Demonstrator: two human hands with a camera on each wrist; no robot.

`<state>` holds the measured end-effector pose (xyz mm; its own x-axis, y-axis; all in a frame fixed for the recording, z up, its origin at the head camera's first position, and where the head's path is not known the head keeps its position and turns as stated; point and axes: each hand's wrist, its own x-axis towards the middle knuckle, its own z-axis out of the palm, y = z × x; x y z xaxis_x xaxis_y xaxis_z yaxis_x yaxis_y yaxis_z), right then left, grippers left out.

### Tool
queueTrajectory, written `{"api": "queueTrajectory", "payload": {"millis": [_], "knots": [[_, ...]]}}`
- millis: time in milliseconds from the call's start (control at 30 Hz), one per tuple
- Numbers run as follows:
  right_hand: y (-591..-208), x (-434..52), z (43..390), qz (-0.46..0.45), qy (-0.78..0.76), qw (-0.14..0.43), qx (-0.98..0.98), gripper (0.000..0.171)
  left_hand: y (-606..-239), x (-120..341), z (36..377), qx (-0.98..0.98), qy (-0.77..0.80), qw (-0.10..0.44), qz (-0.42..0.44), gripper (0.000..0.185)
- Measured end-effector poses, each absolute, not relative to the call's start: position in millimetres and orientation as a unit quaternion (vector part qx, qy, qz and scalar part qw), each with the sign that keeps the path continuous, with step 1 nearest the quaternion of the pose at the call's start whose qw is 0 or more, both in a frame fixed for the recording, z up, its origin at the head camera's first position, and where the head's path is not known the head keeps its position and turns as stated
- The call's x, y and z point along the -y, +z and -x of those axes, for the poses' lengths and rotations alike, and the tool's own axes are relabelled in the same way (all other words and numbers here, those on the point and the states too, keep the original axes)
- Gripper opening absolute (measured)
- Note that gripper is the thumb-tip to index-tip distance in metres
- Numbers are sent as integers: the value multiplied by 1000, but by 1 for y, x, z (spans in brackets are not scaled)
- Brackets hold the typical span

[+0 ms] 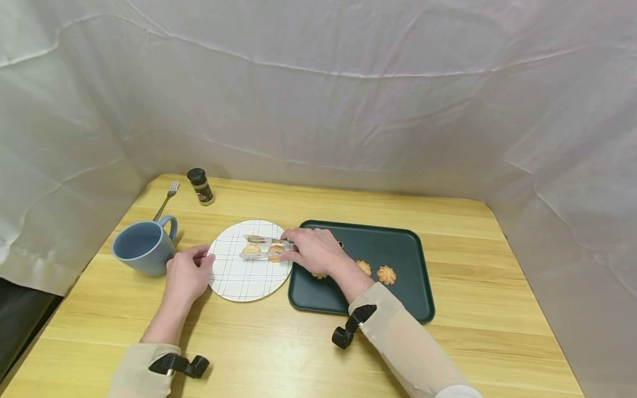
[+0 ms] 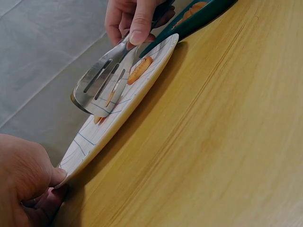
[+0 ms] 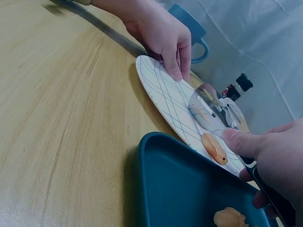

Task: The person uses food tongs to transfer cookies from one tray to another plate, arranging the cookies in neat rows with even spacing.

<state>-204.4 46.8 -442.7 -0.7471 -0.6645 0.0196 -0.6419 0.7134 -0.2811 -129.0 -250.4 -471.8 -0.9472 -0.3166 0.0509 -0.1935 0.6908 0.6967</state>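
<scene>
My left hand (image 1: 188,275) pinches the left rim of a round white plate (image 1: 239,283) with a blue grid, thumb on top. My right hand (image 1: 320,251) grips metal tongs (image 2: 102,85) with slotted blades, which reach left over the plate. One cookie (image 1: 251,250) lies between the tong blades; whether they squeeze it I cannot tell. Another cookie (image 2: 140,71) rests on the plate nearer the right hand. On the dark green tray (image 1: 393,243) to the right sit more piped cookies (image 1: 386,275), one of them partly hidden by the right hand.
A blue mug (image 1: 149,251) stands left of the plate, close to my left hand. Behind it lies a fork (image 1: 166,200), and a black-capped spice jar (image 1: 201,188) stands at the back left. Pale cloth (image 1: 318,110) hangs behind the wooden table (image 1: 278,342).
</scene>
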Motion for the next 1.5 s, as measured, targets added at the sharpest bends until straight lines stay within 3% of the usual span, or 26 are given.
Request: {"api": "queueTrajectory", "payload": {"millis": [800,1500], "knots": [[-429,-68,194,345,-163,21,-924,51,-474,261,134,915,-370,74,-145,35],[-416,-120,180,302,-174,0,-937,57,-472,262,133,916,-368,66,-144,37]]}}
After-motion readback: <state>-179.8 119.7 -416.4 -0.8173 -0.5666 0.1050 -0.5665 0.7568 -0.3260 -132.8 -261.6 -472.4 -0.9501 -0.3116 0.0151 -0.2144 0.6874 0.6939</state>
